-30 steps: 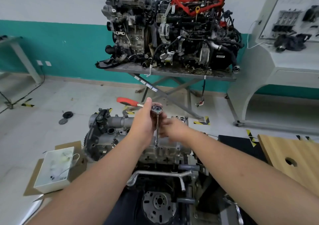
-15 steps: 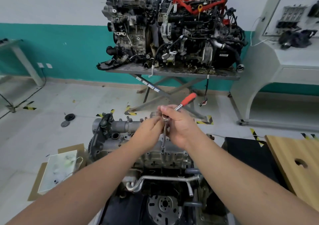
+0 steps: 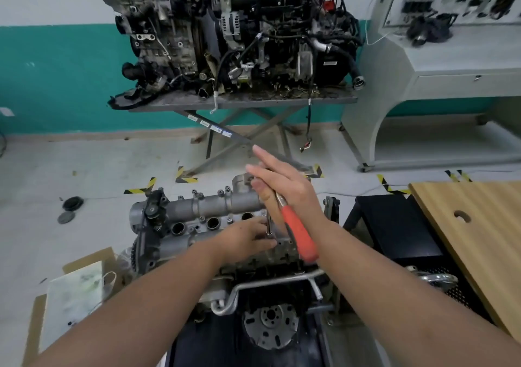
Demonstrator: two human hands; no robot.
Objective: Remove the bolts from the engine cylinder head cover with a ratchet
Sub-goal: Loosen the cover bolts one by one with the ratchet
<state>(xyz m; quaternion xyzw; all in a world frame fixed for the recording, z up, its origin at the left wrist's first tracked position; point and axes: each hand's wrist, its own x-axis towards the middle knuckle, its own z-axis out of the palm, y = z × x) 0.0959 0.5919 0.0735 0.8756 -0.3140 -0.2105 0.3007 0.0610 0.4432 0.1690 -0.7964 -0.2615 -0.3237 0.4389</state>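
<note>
Two bare hands work over the engine cylinder head cover (image 3: pixel 214 214), a grey metal casting that sits on top of the engine in the lower middle of the head view, with three round plug wells open along its near side. The right hand (image 3: pixel 284 189) is raised above the right end of the cover with the ratchet (image 3: pixel 296 231) under its palm; the thumb is tucked against the metal shank while the fingers stretch out straight and point away toward the far wall (so the grip looks loose rather than clenched). The ratchet's red handle slants down and toward the person, past the right wrist. A thin steel extension (image 3: pixel 269 225) drops upright from the ratchet head to the right part of the cover. The left hand (image 3: pixel 248 240) lies low on the cover's near edge, its fingers reaching flat to the foot of the extension and touching it; whether they pinch it cannot be told. Several bolts (image 3: pixel 194 192) stand along the cover's far edge.

Behind, a second engine (image 3: pixel 234 34) rests on a scissor-leg stand (image 3: pixel 242 104). A wooden board (image 3: pixel 476 231) lies at the right edge, and a white tray (image 3: pixel 76 302) sits on cardboard at lower left.
</note>
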